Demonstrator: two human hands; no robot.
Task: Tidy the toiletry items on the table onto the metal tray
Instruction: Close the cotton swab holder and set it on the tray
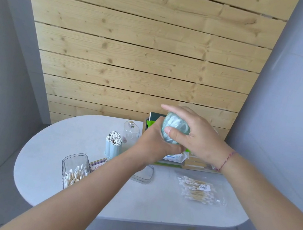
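**Head view: left hand (153,145) and right hand (194,139) on one pale green jar (176,127)**

Both grips curl round the jar, which is held up off the desk (153,203) in front of the metal tray (198,164). There are three cotton-bud lots: one blue cup (113,145), one clear box (75,170) and one bag (198,189). One pack (175,156) reads "BABY WIPES".

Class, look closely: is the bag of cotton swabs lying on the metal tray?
No, the bag of cotton swabs lies on the white table, outside the metal tray.

Two blue holders (113,148) (174,127), one bag (202,190)
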